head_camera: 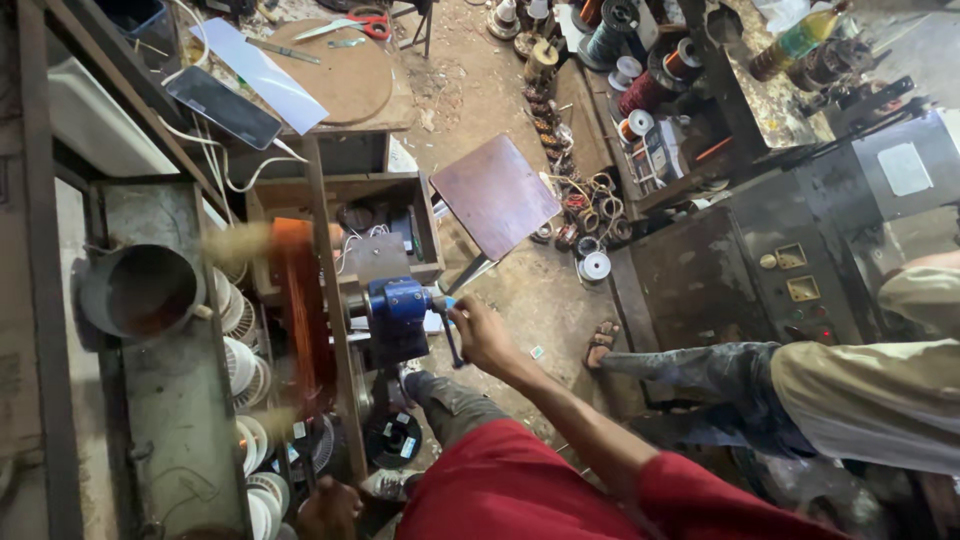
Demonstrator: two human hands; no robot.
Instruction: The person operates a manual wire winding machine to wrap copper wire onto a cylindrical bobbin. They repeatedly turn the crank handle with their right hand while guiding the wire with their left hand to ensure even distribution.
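Note:
My right hand (483, 337) is closed on the dark crank handle (449, 338) of a blue hand winder (397, 312) fixed to a wooden frame. To the left of the winder an orange copper-wire coil (300, 310) is blurred with spin on its former. At the bottom edge my left hand (330, 510) sits low beside the frame, close to several white fan-like parts (245, 365). Its fingers are partly cut off, and what it grips is hidden. My red sleeve and knee fill the lower middle.
Another person in a pale shirt and grey trousers sits at the right, a sandalled foot (600, 345) on the floor. A brown stool (495, 195) stands ahead. Behind it lie wire spools (633, 98), a round board with scissors (360, 22), a phone (222, 106) and a grey metal cabinet (790, 260).

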